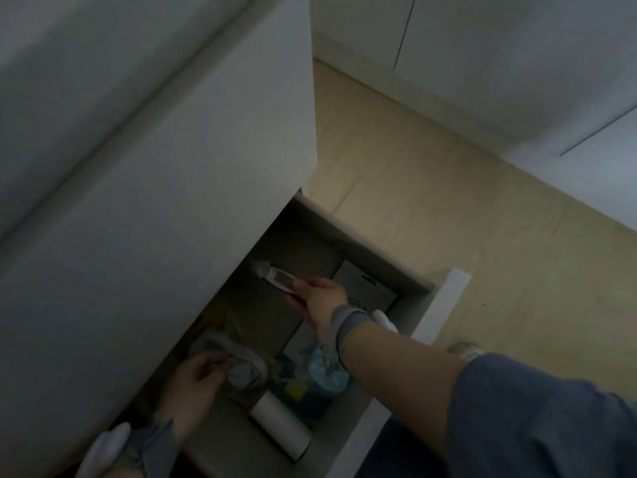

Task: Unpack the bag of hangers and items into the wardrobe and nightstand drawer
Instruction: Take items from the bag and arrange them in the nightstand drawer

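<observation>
Plastic-wrapped and probably feather-light, the small flat packet (278,279) looks crinkly and a bit slippery, so the right hand (320,298) pinching its near end over the open nightstand drawer (444,305) seems fine, while the left hand (193,377) grips a soft bundle (241,363) lower in the same drawer.

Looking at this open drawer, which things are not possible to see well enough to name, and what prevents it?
Head view, packet held by the right hand: blurred and dim, label unreadable.
Head view, pale bundle gripped by the left hand: blurred, kind unclear.
Head view, drawer: its left part is hidden under the white cabinet.
Head view, grey card: print too dark, partly behind the right hand.
</observation>
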Tool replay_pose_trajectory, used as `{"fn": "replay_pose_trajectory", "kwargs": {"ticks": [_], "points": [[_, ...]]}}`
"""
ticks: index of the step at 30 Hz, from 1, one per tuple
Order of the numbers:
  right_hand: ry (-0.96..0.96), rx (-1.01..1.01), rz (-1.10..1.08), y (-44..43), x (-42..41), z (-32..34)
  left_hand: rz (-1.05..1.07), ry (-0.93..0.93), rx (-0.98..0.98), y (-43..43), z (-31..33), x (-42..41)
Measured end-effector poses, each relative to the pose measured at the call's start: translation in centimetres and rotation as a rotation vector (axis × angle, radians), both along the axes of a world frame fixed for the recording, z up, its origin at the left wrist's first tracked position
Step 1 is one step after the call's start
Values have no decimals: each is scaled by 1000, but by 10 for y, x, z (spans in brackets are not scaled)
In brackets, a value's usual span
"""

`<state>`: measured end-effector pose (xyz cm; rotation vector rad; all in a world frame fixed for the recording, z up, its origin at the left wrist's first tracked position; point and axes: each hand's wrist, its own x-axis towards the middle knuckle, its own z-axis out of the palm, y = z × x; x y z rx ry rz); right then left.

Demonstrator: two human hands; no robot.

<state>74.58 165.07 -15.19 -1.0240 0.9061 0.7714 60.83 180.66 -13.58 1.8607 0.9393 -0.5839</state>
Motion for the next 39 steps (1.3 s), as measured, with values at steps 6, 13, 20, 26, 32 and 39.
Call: {"fn": "replay_pose_trajectory", "kwargs": {"ticks": [6, 13, 20, 26, 32, 39], "points": [[66, 80, -54, 0, 18, -33, 33, -34, -4, 1, -5, 4], [-271, -268, 748, -6, 12, -62, -28, -47, -2, -3, -10, 3], [-606, -399, 1003, -1, 18, -65, -35, -43, 0, -3, -14, -1], [-460, -248, 847, 12, 24, -71, -12, -92, -21, -3, -11, 2], [-556, -637, 1022, 1, 19, -74, -50, -90, 14, 3, -15, -1], [-295, -579, 929, -1, 25, -83, -77, -85, 37, 5, -18, -3]]}}
